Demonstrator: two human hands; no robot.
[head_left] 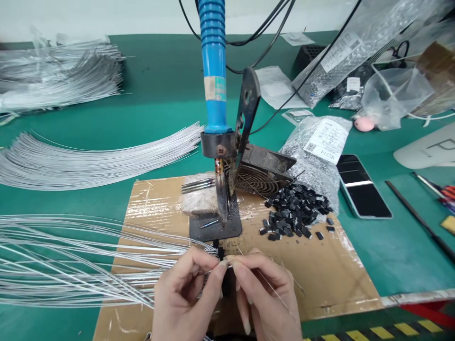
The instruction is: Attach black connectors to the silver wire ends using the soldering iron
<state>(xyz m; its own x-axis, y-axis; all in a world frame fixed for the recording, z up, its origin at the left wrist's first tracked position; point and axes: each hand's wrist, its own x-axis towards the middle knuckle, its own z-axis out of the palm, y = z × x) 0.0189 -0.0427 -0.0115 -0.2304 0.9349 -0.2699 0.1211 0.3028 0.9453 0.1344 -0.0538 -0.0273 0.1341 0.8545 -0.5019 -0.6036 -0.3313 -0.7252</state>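
My left hand (185, 296) pinches the ends of several thin silver wires (71, 260) that fan out to the left over the green mat. My right hand (265, 296) is closed in a pinch against the left fingertips, holding a small black component (221, 252) and a thin wire. Both hands rest over the taped cardboard sheet (330, 270). Just beyond them stands a blue-handled soldering iron (214, 66) clamped tip-down in a black metal stand (215, 227). A heap of small black components (296, 210) lies to the right of the stand.
More wire bundles (88, 158) lie at left and far left (60, 78). A small fan (263, 173) sits behind the iron. Bags of parts (320, 147), a phone (362, 187), plastic bags (394, 94) and tools (437, 189) fill the right side. The table edge (408, 299) runs bottom right.
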